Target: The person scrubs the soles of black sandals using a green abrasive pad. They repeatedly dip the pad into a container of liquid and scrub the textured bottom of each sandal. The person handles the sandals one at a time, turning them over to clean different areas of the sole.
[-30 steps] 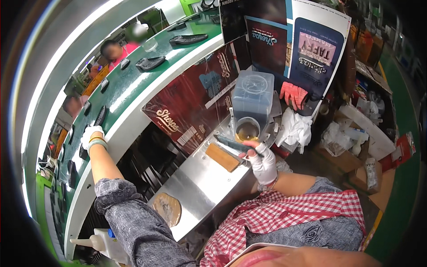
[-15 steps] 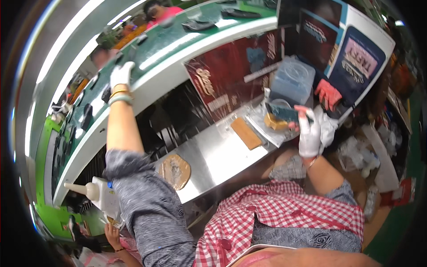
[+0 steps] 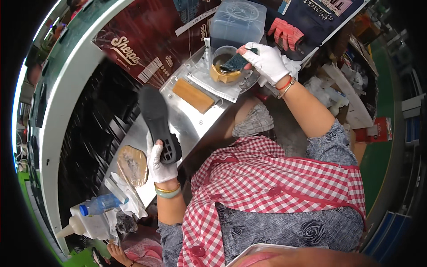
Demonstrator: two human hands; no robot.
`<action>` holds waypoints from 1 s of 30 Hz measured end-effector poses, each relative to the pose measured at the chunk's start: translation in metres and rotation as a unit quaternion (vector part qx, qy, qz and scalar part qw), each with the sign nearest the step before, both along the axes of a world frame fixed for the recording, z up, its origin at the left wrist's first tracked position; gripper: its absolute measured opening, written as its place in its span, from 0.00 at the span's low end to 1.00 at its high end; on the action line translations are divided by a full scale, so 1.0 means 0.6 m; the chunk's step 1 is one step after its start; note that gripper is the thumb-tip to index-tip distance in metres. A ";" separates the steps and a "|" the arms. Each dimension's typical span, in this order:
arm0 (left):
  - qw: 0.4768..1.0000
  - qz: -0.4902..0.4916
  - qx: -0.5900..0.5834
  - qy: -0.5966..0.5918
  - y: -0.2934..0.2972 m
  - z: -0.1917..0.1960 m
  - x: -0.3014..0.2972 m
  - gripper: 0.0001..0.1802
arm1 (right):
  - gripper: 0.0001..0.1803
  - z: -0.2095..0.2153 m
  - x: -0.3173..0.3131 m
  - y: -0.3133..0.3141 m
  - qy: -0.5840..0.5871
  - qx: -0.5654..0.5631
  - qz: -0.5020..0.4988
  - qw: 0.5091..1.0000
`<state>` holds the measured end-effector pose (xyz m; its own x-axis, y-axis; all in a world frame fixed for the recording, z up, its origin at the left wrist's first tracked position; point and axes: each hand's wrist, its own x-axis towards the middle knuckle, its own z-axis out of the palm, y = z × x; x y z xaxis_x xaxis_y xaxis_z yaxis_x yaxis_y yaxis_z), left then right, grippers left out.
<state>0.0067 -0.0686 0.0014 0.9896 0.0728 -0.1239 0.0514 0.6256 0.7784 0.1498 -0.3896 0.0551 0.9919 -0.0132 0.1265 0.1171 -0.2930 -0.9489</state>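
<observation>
My left hand [image 3: 159, 164], in a white glove with bare fingertips, is closed around one end of a black shoe sole [image 3: 154, 113]. The sole is held up over the metal bench, and its grid of hollows shows near my thumb. My right hand [image 3: 268, 62], gloved the same way, pinches a flat dark green tool [image 3: 240, 60] that looks like a brush. Its lower end reaches into a clear cup [image 3: 227, 78] wrapped in yellowish tape; how deep it goes cannot be made out.
On the metal bench [image 3: 144, 193] lie a tan block [image 3: 193, 95] and a round wrapped pad [image 3: 132, 165]. Behind the cup stands a clear plastic container [image 3: 238, 24]; a red glove [image 3: 287, 33] hangs beside it. A bottle [image 3: 100, 204] and another person's hand [image 3: 118, 253] are at lower left.
My left hand has come back from the green conveyor at the far left and now holds the black shoe sole above the bench. The dark green tool now dips into the cup. My view has turned.
</observation>
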 end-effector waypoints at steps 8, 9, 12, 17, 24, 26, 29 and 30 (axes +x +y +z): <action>0.982 -0.091 -0.161 0.045 -0.037 -0.017 -0.015 0.27 | 0.13 -0.010 0.011 -0.006 -0.007 0.071 0.036 0.997; 0.974 -0.102 -0.192 0.056 -0.032 -0.021 -0.013 0.27 | 0.15 -0.006 0.007 -0.004 0.005 0.042 0.036 0.998; 0.977 -0.086 -0.178 0.081 -0.031 -0.042 -0.010 0.27 | 0.13 -0.019 0.012 -0.010 0.015 0.042 0.040 0.998; 0.976 -0.068 -0.193 0.068 -0.038 -0.054 -0.013 0.27 | 0.13 -0.040 -0.010 -0.028 0.087 0.202 0.004 0.976; 0.962 -0.053 -0.257 0.072 -0.058 -0.034 -0.011 0.40 | 0.12 0.020 -0.114 0.148 0.093 0.249 0.104 0.958; 0.967 -0.061 -0.239 0.063 -0.056 -0.032 -0.014 0.42 | 0.13 0.017 -0.119 0.178 0.075 0.226 0.117 0.964; 0.971 -0.062 -0.224 0.050 -0.054 -0.026 -0.018 0.44 | 0.13 0.011 -0.119 0.197 0.081 0.232 0.139 0.959; 0.971 -0.062 -0.225 0.047 -0.054 -0.021 -0.019 0.44 | 0.13 0.009 -0.118 0.201 0.080 0.224 0.143 0.961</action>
<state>-0.0049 -0.1013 -0.0111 0.9702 -0.1275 -0.2059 0.2049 0.8856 0.4168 0.0792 -0.2687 0.0603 0.9691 0.2459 0.0180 -0.0251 0.1712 -0.9849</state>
